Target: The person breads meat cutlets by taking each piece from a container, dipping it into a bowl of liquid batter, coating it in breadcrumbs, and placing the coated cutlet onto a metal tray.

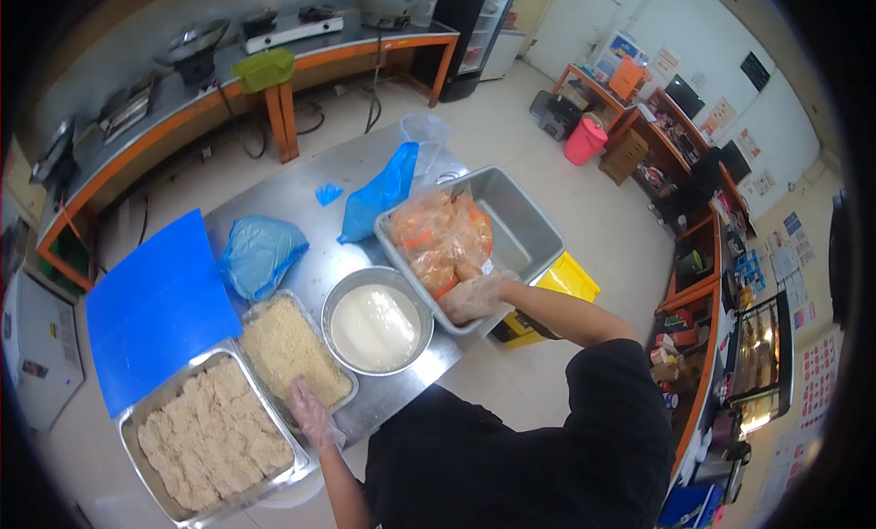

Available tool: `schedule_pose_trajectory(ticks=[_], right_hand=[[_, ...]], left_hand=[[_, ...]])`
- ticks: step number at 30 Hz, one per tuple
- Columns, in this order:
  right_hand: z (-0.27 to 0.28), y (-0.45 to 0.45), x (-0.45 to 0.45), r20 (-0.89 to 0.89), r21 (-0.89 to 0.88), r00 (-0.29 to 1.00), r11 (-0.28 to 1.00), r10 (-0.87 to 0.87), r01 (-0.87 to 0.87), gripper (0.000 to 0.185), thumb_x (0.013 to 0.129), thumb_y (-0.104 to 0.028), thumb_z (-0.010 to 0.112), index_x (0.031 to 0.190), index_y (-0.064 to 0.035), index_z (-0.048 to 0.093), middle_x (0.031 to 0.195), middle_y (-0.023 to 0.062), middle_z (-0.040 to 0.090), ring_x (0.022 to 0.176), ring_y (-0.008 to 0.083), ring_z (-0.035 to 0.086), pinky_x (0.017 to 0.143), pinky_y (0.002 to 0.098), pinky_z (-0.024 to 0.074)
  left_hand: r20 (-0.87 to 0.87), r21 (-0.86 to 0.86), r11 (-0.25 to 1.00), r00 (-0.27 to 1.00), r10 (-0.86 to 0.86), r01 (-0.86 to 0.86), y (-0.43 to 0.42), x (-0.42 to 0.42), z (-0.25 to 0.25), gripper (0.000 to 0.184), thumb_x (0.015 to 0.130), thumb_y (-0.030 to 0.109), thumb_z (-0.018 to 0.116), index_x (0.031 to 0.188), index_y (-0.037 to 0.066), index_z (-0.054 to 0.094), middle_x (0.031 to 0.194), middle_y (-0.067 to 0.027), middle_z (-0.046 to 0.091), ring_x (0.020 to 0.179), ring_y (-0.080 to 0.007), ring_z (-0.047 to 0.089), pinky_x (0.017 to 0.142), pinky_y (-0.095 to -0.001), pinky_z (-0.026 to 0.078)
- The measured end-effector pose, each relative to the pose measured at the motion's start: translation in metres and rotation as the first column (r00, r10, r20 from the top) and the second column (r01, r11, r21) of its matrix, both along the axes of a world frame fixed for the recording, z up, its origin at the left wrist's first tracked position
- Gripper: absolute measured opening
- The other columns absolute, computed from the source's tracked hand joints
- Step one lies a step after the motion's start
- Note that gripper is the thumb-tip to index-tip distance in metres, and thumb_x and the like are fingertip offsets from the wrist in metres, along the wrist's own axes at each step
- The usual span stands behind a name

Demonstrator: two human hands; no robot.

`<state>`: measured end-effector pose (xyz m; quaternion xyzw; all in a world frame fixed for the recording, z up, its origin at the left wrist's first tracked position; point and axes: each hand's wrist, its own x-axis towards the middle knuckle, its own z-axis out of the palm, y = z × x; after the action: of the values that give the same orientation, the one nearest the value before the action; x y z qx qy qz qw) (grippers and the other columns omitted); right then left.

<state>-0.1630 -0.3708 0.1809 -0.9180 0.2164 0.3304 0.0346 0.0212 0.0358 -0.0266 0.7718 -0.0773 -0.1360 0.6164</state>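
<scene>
My left hand (313,414), in a clear plastic glove, rests at the near edge of a tray of pale breadcrumbs (290,343), its fingers stretched over the rim onto the crumbs. My right hand (473,297), also gloved, reaches into a grey tub (534,226), against a clear plastic bag (438,232) with orange and pale contents; its fingertips are hidden. Between the hands stands a round metal pan (331,296) of creamy white batter (376,328). Left of the crumbs, a deep metal tray (290,474) holds crumb-coated pieces (212,435).
A blue board (160,305) lies at the table's left. Blue plastic bags (262,255) (381,193) and a clear container (425,129) stand at the back of the metal table (310,178). A yellow crate (570,278) is below the tub. Stoves line the far counter (315,31).
</scene>
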Motion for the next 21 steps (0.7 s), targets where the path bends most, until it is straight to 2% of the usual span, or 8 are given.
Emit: schedule_pose_trajectory(ticks=[1,3,6,8,11,12,15,21], right_hand=[[0.008,0.001,-0.001,-0.004,-0.018,1.000,0.999,-0.029,0.029,0.042,0.098,-0.041,0.067,0.129,-0.0130,0.073,0.120,0.0145,0.076,0.109,0.0336,0.072,0.097,0.0392,0.0568],[0.032,0.004,-0.006,-0.009,-0.041,0.994,0.993,-0.107,0.107,0.043,0.098,-0.042,0.068,0.129,-0.0130,0.073,0.120,0.0150,0.076,0.109,0.0347,0.072,0.097,0.0402,0.0567],[0.069,0.005,-0.005,0.073,0.009,0.967,0.970,-0.244,0.244,0.045,0.097,-0.043,0.068,0.130,-0.0130,0.073,0.121,0.0157,0.076,0.110,0.0364,0.072,0.098,0.0416,0.0566],[0.085,0.004,-0.006,0.172,0.133,0.929,0.942,-0.329,0.309,0.045,0.096,-0.035,0.073,0.132,-0.0077,0.070,0.120,0.0144,0.076,0.108,0.0333,0.073,0.096,0.0395,0.0573],[0.086,-0.017,-0.019,0.260,0.612,0.724,0.689,-0.639,0.388,0.044,0.094,-0.023,0.076,0.130,0.0016,0.068,0.112,0.0154,0.077,0.103,0.0254,0.074,0.092,0.0369,0.0583],[0.080,-0.026,-0.025,0.222,0.781,0.617,0.517,-0.755,0.351,0.043,0.093,-0.018,0.076,0.128,0.0049,0.068,0.108,0.0162,0.078,0.102,0.0223,0.074,0.091,0.0362,0.0586],[0.062,-0.043,-0.043,0.229,0.863,0.485,0.407,-0.844,0.300,0.039,0.094,-0.013,0.074,0.131,-0.0026,0.068,0.112,0.0091,0.075,0.098,0.0181,0.072,0.088,0.0335,0.0573],[0.071,-0.043,-0.048,0.398,0.804,0.410,0.527,-0.821,0.274,0.032,0.095,-0.014,0.074,0.122,0.0023,0.069,0.106,0.0084,0.076,0.095,0.0176,0.072,0.090,0.0347,0.0574]], left_hand=[[0.000,-0.041,0.999,1.000,-0.002,0.002,0.005,-0.001,-0.016,0.043,0.113,0.031,0.048,0.138,-0.001,0.061,0.132,-0.0158,0.067,0.121,-0.0289,0.063,0.107,-0.0364,0.045],[-0.393,-0.692,0.679,0.917,-0.066,-0.248,0.011,-0.008,-0.054,0.040,0.113,0.028,0.048,0.138,-0.001,0.061,0.132,-0.0158,0.067,0.117,-0.0277,0.064,0.104,-0.0348,0.047],[-0.306,-0.468,0.866,0.952,0.029,-0.177,0.009,-0.011,-0.026,0.039,0.114,0.027,0.047,0.137,-0.001,0.062,0.131,-0.0178,0.068,0.118,-0.0300,0.065,0.105,-0.0373,0.047],[-0.021,-0.014,1.000,1.000,-0.016,0.015,0.006,0.001,-0.021,0.040,0.114,0.028,0.047,0.137,-0.001,0.062,0.132,-0.0184,0.068,0.120,-0.0309,0.065,0.106,-0.0391,0.047],[0.009,0.138,0.990,1.000,-0.012,0.010,0.002,0.000,-0.003,0.042,0.114,0.030,0.047,0.136,-0.001,0.064,0.133,-0.0196,0.069,0.124,-0.0311,0.064,0.109,-0.0404,0.046],[0.013,0.147,0.989,1.000,-0.003,0.001,0.000,-0.001,0.002,0.042,0.114,0.031,0.047,0.136,-0.001,0.064,0.133,-0.0198,0.069,0.125,-0.0310,0.064,0.110,-0.0403,0.045],[0.013,0.165,0.986,1.000,0.018,-0.020,-0.002,-0.003,0.011,0.043,0.114,0.032,0.048,0.135,-0.001,0.065,0.134,-0.0202,0.068,0.126,-0.0310,0.063,0.111,-0.0401,0.044],[-0.036,0.124,0.992,0.999,0.036,-0.031,-0.004,-0.004,0.013,0.043,0.114,0.032,0.047,0.135,-0.001,0.065,0.134,-0.0195,0.068,0.126,-0.0313,0.063,0.111,-0.0401,0.045]])
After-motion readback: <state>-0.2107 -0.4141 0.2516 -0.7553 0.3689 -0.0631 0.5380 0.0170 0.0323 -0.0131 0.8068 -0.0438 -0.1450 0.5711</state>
